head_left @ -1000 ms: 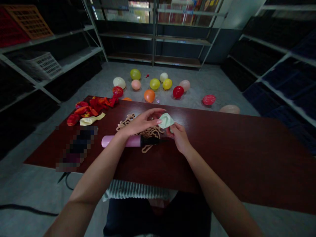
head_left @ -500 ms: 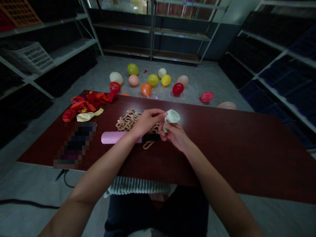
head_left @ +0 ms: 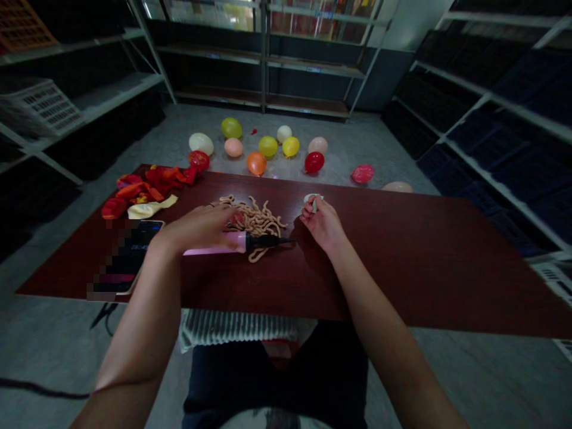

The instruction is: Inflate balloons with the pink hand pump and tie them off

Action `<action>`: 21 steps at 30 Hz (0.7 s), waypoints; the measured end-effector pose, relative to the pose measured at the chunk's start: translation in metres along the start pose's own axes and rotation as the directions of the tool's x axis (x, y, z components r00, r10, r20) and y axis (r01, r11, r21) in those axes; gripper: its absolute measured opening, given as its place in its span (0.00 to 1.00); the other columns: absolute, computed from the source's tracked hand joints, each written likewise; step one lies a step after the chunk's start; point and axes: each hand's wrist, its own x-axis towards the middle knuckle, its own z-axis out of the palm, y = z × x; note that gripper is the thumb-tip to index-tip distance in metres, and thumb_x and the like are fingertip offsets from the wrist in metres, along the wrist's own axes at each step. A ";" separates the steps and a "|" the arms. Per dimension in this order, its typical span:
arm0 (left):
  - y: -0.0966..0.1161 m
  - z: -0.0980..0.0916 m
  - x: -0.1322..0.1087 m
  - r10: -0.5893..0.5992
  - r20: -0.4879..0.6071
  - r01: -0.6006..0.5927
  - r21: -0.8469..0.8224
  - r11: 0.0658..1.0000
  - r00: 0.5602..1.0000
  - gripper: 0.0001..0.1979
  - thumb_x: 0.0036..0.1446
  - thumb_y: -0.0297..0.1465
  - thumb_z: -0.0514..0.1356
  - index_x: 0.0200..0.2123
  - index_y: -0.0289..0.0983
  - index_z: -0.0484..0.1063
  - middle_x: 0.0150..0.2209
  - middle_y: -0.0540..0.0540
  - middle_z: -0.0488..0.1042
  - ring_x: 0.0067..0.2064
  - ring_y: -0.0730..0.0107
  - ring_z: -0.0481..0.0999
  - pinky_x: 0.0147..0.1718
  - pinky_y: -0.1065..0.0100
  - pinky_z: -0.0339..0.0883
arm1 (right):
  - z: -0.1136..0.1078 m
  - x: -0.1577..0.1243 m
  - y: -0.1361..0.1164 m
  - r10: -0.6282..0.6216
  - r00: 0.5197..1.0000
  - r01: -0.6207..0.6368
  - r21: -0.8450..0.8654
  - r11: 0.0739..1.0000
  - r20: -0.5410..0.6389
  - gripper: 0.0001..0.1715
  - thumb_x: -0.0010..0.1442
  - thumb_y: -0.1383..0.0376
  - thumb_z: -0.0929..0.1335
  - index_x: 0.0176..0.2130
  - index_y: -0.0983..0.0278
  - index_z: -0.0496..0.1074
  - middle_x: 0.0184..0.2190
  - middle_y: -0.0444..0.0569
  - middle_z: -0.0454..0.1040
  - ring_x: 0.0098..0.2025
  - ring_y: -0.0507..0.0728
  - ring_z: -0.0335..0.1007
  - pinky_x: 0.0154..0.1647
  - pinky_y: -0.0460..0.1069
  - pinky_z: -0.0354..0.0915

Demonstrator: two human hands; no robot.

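Note:
My right hand is closed on a pale green uninflated balloon, held above the table; the fingers cover much of it. Over a pink hand balloon pump with a black nozzle reaches my left hand. Its thumb and fingers are apart, astride the pump's barrel, and I cannot tell how firmly they touch it. Behind the pump lies a pile of long beige uninflated balloons, one loop poking out on the near side of the nozzle.
The dark red table bears red and orange uninflated balloons, a cream balloon and a phone at left. Several inflated balloons, among them an orange one, lie on the floor beyond. Metal shelves line the room.
My left hand has let go of the green balloon and moved left over the pump. My right hand keeps the balloon. The view has shifted slightly.

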 end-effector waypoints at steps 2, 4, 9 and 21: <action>0.002 0.007 -0.008 -0.004 0.018 0.003 0.028 1.000 1.000 0.29 0.45 0.48 0.71 0.50 0.43 0.76 0.52 0.41 0.78 0.53 0.44 0.76 0.48 0.59 0.68 | 0.000 0.001 0.000 -0.015 1.000 0.015 0.001 1.000 0.011 0.11 0.64 0.54 0.68 0.36 0.57 0.67 0.25 0.39 0.60 0.25 0.50 0.58 0.32 0.46 0.64; 0.009 0.011 -0.013 -0.013 0.057 0.013 -0.005 1.000 0.998 0.22 0.48 0.43 0.70 0.46 0.43 0.76 0.48 0.43 0.79 0.49 0.48 0.78 0.44 0.61 0.69 | 0.001 0.000 -0.001 -0.017 1.000 0.017 0.020 1.000 0.011 0.08 0.65 0.56 0.67 0.38 0.56 0.68 0.26 0.39 0.62 0.26 0.49 0.59 0.32 0.46 0.65; 0.037 -0.002 -0.016 0.026 -0.177 -0.055 -0.161 0.985 0.984 0.23 0.55 0.41 0.66 0.54 0.44 0.75 0.54 0.44 0.77 0.53 0.49 0.77 0.51 0.59 0.67 | -0.002 0.002 -0.005 -0.028 0.999 0.031 0.129 0.991 -0.028 0.10 0.65 0.54 0.67 0.38 0.57 0.69 0.30 0.41 0.70 0.30 0.49 0.67 0.38 0.46 0.69; 0.098 0.038 0.059 0.070 -0.249 -0.195 -0.522 0.830 0.966 0.25 0.59 0.46 0.61 0.54 0.37 0.75 0.46 0.43 0.80 0.43 0.54 0.79 0.44 0.61 0.71 | -0.047 0.014 -0.038 -0.192 0.946 0.290 0.418 0.861 -0.261 0.09 0.63 0.57 0.71 0.36 0.57 0.70 0.32 0.38 0.79 0.35 0.48 0.77 0.47 0.46 0.73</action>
